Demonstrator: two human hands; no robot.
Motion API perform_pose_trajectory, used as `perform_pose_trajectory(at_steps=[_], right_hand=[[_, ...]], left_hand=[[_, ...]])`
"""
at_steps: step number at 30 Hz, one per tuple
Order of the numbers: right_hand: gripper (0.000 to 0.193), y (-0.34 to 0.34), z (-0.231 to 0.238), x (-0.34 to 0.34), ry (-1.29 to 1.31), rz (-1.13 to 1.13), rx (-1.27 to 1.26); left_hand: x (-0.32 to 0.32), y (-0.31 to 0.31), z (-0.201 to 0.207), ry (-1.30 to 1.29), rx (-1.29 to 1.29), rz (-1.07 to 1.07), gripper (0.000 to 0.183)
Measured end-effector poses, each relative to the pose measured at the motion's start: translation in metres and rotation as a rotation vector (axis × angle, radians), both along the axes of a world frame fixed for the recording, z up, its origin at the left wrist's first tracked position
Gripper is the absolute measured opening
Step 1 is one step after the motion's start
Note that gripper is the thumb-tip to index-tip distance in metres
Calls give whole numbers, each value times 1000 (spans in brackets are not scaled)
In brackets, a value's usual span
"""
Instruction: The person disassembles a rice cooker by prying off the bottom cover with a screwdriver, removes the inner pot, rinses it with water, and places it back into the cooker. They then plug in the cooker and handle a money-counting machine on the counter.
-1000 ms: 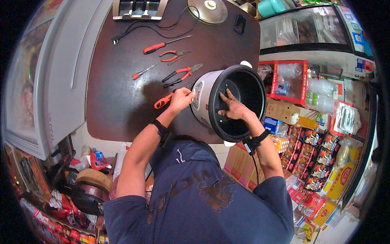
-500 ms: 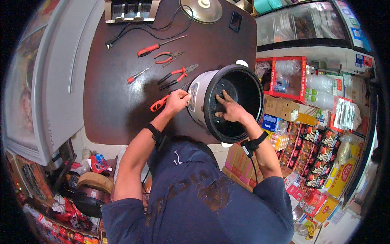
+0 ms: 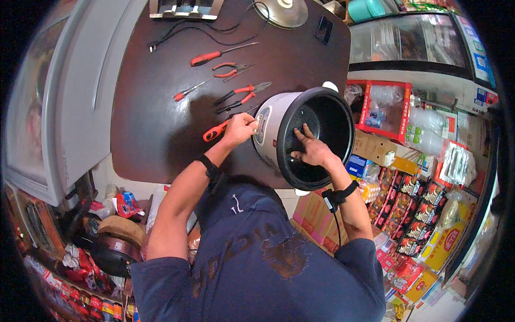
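A white rice cooker with a black rim lies tilted on its side on the dark table, its open mouth facing right. At the oval control panel on its side, my left hand has thumb and forefinger pinched together. Whatever lies between those fingertips is too small to make out. My right hand reaches inside the cooker, its fingers spread against the dark inner wall. Close by my left hand lies a screwdriver with a red and black handle, its shaft running toward the cooker and partly hidden.
Farther off lie pliers, smaller red-handled pliers, a screwdriver and a thin screwdriver. A black cord, a metal lid and a phone are at the back. Packed goods fill the right side.
The whole view has shifted slightly, so the table and tools appear farther right. My left hand remains pinched at the panel, and my right hand stays inside the cooker with little change.
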State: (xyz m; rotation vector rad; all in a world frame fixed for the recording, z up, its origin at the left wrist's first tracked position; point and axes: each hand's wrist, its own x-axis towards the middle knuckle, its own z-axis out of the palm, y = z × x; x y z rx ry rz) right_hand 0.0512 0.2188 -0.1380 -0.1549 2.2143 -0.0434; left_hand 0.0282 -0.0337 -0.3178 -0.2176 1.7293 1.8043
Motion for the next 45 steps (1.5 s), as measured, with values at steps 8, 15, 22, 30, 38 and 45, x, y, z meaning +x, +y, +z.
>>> perform_pose_trajectory(at_steps=[8, 15, 22, 30, 38, 45], right_hand=[[91, -6, 4, -2, -41, -61, 10], [91, 12, -14, 1, -32, 44, -24], [71, 24, -28, 11, -4, 26, -117], [67, 26, -30, 13, 0, -11, -133], [92, 33, -42, 14, 55, 231, -42], [97, 8, -13, 9, 13, 22, 4]], left_hand=[[27, 11, 1, 46, 92, 88, 30], [17, -2, 10, 6, 216, 45, 29], [11, 6, 0, -59, 186, 78, 22], [11, 3, -1, -38, 85, 59, 33], [9, 1, 5, 34, -107, -1, 27], [17, 1, -11, -66, 185, 82, 24]])
